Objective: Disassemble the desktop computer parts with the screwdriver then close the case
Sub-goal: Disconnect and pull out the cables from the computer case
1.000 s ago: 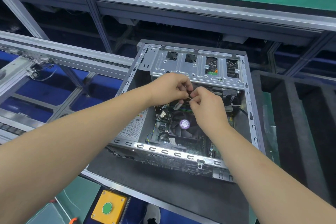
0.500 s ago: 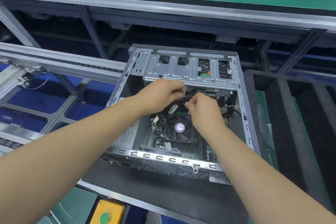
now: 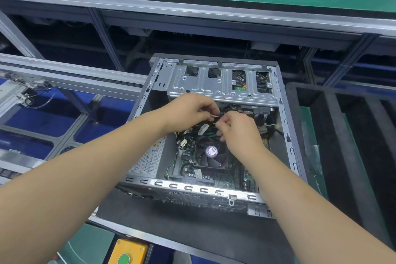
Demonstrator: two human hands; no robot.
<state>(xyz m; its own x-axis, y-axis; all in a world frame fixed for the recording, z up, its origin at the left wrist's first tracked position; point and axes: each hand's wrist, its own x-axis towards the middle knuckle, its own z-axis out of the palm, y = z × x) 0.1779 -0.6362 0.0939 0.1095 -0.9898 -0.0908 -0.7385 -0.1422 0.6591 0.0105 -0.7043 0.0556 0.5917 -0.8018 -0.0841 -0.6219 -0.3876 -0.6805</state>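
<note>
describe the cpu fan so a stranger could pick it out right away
Start at the open computer case in the middle of the head view, side panel off. Look down inside, just below the two hands, left hand and right hand. The cpu fan is the square black fan with a round purple sticker at its hub.

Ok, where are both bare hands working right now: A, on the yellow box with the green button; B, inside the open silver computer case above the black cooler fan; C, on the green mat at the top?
B: the left hand and right hand meet inside the open silver computer case, pinching something small just above the black cooler fan.
</note>
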